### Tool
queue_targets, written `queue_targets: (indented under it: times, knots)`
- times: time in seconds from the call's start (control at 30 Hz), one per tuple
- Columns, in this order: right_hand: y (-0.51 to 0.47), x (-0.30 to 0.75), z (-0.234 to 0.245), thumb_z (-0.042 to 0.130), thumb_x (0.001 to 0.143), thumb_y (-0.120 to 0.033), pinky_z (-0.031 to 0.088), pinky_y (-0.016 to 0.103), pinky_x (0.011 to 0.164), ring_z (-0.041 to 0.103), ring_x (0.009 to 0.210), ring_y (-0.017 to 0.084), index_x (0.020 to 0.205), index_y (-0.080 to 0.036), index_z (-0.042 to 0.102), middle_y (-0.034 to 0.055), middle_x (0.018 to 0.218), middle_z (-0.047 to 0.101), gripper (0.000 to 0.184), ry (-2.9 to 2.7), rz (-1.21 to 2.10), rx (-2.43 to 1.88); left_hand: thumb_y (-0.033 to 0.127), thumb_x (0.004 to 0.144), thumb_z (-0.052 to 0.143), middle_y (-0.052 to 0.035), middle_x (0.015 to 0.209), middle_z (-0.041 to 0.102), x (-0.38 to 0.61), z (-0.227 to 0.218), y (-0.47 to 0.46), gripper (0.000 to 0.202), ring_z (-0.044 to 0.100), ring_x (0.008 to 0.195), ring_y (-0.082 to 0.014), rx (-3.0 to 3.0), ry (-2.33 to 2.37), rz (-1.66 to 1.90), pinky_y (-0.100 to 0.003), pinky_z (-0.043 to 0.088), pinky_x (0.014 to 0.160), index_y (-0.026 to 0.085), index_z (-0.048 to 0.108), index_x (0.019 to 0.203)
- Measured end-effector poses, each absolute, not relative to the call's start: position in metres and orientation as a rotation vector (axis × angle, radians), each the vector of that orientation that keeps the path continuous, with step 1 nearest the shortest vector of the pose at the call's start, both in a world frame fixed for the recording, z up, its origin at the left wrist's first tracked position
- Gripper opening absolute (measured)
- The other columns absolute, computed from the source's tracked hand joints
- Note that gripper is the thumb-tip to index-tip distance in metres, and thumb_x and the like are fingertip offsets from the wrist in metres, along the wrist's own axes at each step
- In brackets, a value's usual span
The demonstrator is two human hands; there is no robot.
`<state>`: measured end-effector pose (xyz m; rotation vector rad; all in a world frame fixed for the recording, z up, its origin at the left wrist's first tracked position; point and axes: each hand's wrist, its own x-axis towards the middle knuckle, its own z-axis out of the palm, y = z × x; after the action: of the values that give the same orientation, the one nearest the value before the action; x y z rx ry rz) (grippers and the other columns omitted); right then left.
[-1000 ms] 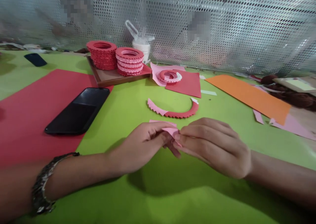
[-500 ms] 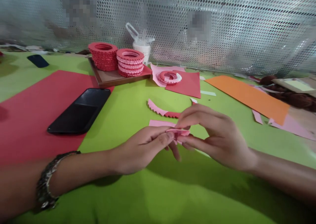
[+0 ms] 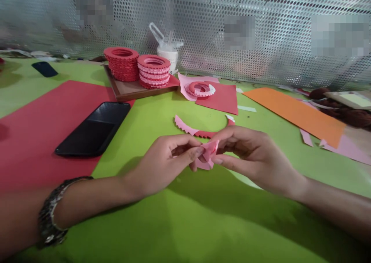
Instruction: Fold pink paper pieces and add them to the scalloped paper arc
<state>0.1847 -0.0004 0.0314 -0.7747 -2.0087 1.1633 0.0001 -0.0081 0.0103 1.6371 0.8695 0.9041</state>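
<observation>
A small folded piece of pink paper [image 3: 209, 151] is held up over the green table, between my two hands. My left hand [image 3: 168, 162] pinches its left side with thumb and fingertips. At the other side, the curled fingers and thumb of my right hand [image 3: 252, 155] grip the right edge; the fingertips there are partly hidden. Just beyond my hands lies a curved strip with a zigzag edge [image 3: 204, 133], made of pink, red and white paper pieces. Another pink paper piece partly shows beneath my fingers.
A wooden tray [image 3: 133, 96] bears two stacks of paper rings [image 3: 121, 64]. A ring [image 3: 189, 89] lies on pink and red sheets. A black phone [image 3: 92, 129] rests on a large red sheet [image 3: 52, 116]. Orange paper [image 3: 295, 114] lies right. A white cup [image 3: 169, 58] stands behind, before a perforated metal screen.
The pink paper has been turned from lying nearly flat to standing more upright between my fingers. My left fingers have curled in, and my right thumb and fingers have shifted along its edge.
</observation>
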Motion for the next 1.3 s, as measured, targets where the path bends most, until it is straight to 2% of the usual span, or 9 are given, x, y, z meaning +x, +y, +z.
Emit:
queue_targets:
  times: [0.17, 0.3, 0.43, 0.57, 0.73, 0.93, 1.03, 1.2, 1.3]
  knots:
    - [0.0, 0.186, 0.028, 0.058, 0.083, -0.014, 0.054, 0.019, 0.062, 0.062, 0.067, 0.009, 0.083, -0.014, 0.059, 0.0003, 0.076, 0.064, 0.001, -1.944, 1.141, -0.768, 0.018, 0.083, 0.054, 0.0042, 0.064, 0.061, 0.0, 0.011, -0.007, 0.013, 0.055, 0.059, -0.0065, 1.567, 0.889, 0.897, -0.016, 0.044, 0.059, 0.014, 0.063, 0.075]
    - [-0.002, 0.187, 0.025, 0.059, 0.082, -0.016, 0.052, 0.019, 0.058, 0.061, 0.065, 0.01, 0.078, -0.015, 0.058, 0.0002, 0.072, 0.062, 0.004, -1.969, 0.939, -0.826, 0.02, 0.085, 0.051, 0.0012, 0.073, 0.066, 0.001, 0.011, -0.006, 0.015, 0.057, 0.063, -0.0072, 1.502, 0.841, 0.819, -0.017, 0.046, 0.061, 0.014, 0.064, 0.08]
    - [0.001, 0.188, 0.025, 0.055, 0.083, -0.008, 0.051, 0.021, 0.059, 0.059, 0.068, 0.01, 0.085, -0.016, 0.058, 0.0008, 0.075, 0.061, 0.009, -2.081, 0.795, -0.688, 0.021, 0.088, 0.045, -0.0008, 0.072, 0.067, 0.002, 0.014, -0.005, 0.022, 0.057, 0.059, -0.0081, 1.447, 0.793, 0.72, -0.019, 0.047, 0.059, 0.014, 0.066, 0.087]
    - [0.005, 0.191, 0.03, 0.05, 0.084, -0.001, 0.051, 0.021, 0.065, 0.06, 0.075, 0.009, 0.093, -0.018, 0.06, 0.0014, 0.079, 0.062, 0.021, -2.218, 0.674, -0.439, 0.016, 0.086, 0.045, 0.0004, 0.065, 0.064, 0.002, 0.016, -0.005, 0.023, 0.056, 0.056, -0.0078, 1.401, 0.72, 0.718, -0.018, 0.045, 0.055, 0.016, 0.067, 0.078]
    - [0.004, 0.194, 0.038, 0.046, 0.088, -0.003, 0.049, 0.016, 0.066, 0.058, 0.079, 0.008, 0.091, -0.016, 0.06, 0.005, 0.083, 0.061, 0.019, -2.389, 0.563, -0.335, 0.015, 0.085, 0.045, 0.0013, 0.067, 0.066, 0.001, 0.014, -0.005, 0.025, 0.058, 0.061, -0.0078, 1.32, 0.627, 0.723, -0.016, 0.044, 0.053, 0.017, 0.066, 0.071]
    - [0.005, 0.198, 0.036, 0.049, 0.086, -0.003, 0.049, 0.02, 0.068, 0.057, 0.08, 0.01, 0.089, -0.014, 0.057, 0.0089, 0.087, 0.06, 0.013, -2.489, 0.331, -0.328, 0.011, 0.083, 0.05, 0.004, 0.061, 0.065, 0.002, 0.016, -0.004, 0.021, 0.054, 0.051, -0.0041, 1.306, 0.676, 0.723, -0.013, 0.043, 0.051, 0.016, 0.064, 0.068]
    - [0.006, 0.194, 0.034, 0.055, 0.084, -0.007, 0.05, 0.019, 0.069, 0.059, 0.078, 0.01, 0.087, -0.013, 0.057, 0.0064, 0.082, 0.062, 0.007, -2.432, 0.484, -0.388, 0.014, 0.084, 0.05, 0.0032, 0.064, 0.067, 0.002, 0.016, -0.005, 0.021, 0.053, 0.051, -0.0037, 1.368, 0.701, 0.742, -0.013, 0.044, 0.052, 0.016, 0.065, 0.07]
    - [-0.003, 0.185, 0.028, 0.057, 0.084, -0.012, 0.053, 0.02, 0.067, 0.061, 0.073, 0.009, 0.095, -0.011, 0.054, 0.0034, 0.081, 0.062, 0.011, -2.1, 1.056, -0.718, 0.017, 0.084, 0.053, 0.0025, 0.069, 0.067, 0.0, 0.012, -0.009, 0.015, 0.053, 0.053, -0.0047, 1.511, 0.792, 0.835, -0.012, 0.044, 0.052, 0.016, 0.066, 0.079]
    - [-0.008, 0.183, 0.026, 0.057, 0.083, -0.012, 0.052, 0.018, 0.068, 0.061, 0.074, 0.009, 0.087, -0.012, 0.056, 0.0015, 0.08, 0.063, 0.004, -2.002, 1.18, -0.806, 0.016, 0.084, 0.053, 0.0029, 0.07, 0.066, -0.001, 0.01, -0.012, 0.012, 0.056, 0.058, -0.0064, 1.586, 0.857, 0.905, -0.012, 0.044, 0.052, 0.017, 0.065, 0.082]
